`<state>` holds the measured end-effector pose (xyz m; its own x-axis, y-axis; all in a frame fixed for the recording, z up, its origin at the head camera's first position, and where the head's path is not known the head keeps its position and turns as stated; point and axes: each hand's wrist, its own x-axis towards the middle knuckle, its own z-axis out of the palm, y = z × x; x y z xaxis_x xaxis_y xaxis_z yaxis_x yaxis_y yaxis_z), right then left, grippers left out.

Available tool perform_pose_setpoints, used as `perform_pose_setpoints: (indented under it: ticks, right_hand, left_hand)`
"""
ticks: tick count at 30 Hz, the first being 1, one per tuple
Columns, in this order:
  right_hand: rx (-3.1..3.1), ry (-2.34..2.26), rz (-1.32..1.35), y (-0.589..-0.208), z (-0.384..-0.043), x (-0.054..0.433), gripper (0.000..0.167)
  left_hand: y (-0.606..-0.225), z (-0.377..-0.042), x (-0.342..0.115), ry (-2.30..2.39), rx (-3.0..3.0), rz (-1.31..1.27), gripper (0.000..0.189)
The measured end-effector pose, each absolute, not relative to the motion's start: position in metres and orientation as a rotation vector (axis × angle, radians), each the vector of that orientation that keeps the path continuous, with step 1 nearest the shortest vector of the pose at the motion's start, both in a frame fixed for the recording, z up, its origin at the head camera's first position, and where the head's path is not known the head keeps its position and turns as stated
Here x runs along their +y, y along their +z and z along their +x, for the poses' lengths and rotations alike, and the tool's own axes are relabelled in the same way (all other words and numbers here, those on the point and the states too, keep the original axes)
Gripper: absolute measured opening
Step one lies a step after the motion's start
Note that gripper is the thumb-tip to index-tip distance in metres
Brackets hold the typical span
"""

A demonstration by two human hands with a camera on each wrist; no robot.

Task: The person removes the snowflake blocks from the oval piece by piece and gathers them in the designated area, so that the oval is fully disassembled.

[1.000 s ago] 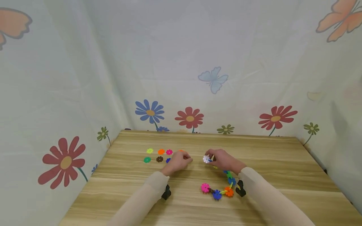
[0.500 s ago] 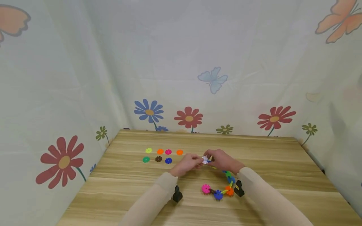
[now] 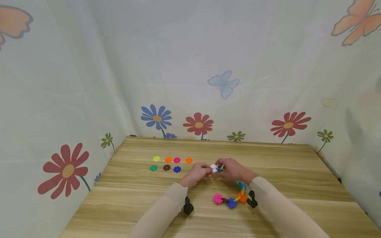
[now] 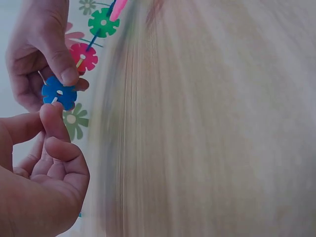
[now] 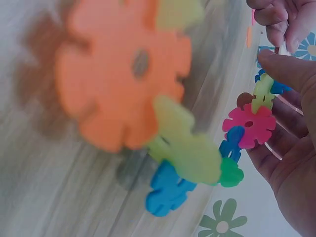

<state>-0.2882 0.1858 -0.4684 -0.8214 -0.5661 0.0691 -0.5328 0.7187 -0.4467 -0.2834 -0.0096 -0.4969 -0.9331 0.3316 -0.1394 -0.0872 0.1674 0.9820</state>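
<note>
In the head view a white notched flower disc is pinched by my left hand, thumb against forefinger. My right hand pinches a blue flower disc, edge to edge with the white one in the left wrist view. That blue disc is the end of a chain of slotted discs. A pink-red disc and a green disc follow it. The chain passes under my right palm, past an orange disc and a dark blue disc, to a pink disc on the table.
Several loose flower discs lie in two rows left of my hands, among them a yellow one, a brown one and a blue one. The wooden table ends at a flower-printed curtain.
My left hand has moved right from near the loose discs and now grips the white disc. The right hand has stayed almost in place; the chain has shifted slightly.
</note>
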Motion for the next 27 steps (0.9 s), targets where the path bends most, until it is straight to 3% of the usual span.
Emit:
perform_pose_setpoints:
  ticks: [14, 27]
  right_hand:
    - [2.847, -0.651, -1.045, -0.464, -0.288, 0.196, 0.027]
    - [2.832, -0.630, -1.014, -0.469, -0.288, 0.197, 0.035]
  left_hand:
    - [-0.496, -0.282, -0.017, 1.831, 2.069, 0.176, 0.011]
    - [-0.497, -0.281, -0.022, 1.723, 2.051, 0.218, 0.009]
